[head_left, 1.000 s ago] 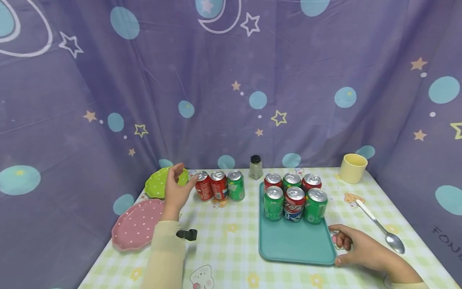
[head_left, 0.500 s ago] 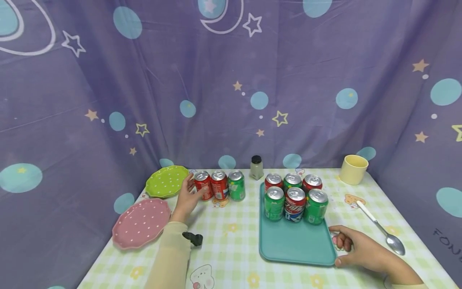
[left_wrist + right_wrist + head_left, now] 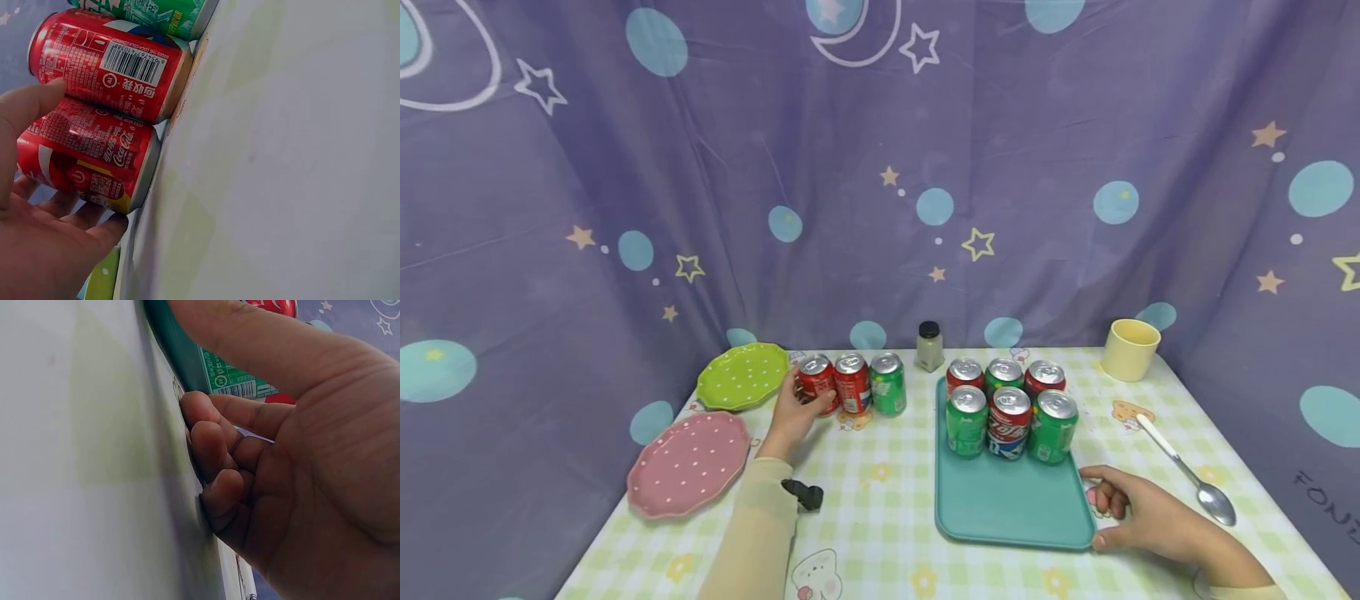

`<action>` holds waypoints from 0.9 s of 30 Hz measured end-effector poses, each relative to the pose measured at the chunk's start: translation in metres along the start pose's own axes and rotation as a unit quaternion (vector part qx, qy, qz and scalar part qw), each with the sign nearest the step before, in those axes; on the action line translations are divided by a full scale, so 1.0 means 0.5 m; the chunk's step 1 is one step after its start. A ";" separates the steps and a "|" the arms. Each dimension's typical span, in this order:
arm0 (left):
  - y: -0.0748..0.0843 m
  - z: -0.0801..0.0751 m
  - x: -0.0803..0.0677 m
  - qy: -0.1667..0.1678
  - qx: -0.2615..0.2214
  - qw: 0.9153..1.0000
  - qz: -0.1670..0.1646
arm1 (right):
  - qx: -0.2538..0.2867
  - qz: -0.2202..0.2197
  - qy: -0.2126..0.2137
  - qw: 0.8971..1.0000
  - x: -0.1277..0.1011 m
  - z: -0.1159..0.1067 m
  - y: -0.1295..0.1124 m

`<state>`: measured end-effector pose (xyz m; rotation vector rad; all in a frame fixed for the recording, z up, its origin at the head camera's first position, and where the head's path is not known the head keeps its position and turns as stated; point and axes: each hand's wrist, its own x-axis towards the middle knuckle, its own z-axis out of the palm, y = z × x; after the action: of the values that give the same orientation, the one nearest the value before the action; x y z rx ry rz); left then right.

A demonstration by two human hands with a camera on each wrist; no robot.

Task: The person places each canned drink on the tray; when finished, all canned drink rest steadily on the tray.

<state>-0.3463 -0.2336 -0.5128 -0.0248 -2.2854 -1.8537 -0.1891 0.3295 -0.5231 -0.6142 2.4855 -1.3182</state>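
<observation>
Gripping red can (image 3: 817, 384), upright, silver lid, left hand (image 3: 792, 414)

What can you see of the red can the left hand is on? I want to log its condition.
The red can stands upright at the left end of a row of three on the checked tablecloth, beside a second red can. It looks like aluminium, with a silver top and a red printed label with white text and logo. No dents show. The left hand curls around its side, thumb in front.
</observation>
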 end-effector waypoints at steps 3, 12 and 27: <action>0.001 0.002 0.000 0.010 0.009 1.000 0.008 | -0.005 -0.002 0.001 1.000 0.002 0.000 0.000; 0.001 0.009 0.002 0.038 0.035 0.999 -0.008 | -0.012 -0.005 0.001 1.000 0.000 -0.001 -0.001; 0.010 -0.012 -0.004 0.101 0.017 0.995 0.011 | -0.010 -0.001 0.004 1.000 0.000 0.001 0.002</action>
<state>-0.3430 -0.2380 -0.5073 0.1346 -2.1687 -1.7204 -0.1889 0.3297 -0.5240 -0.6171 2.5080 -1.2988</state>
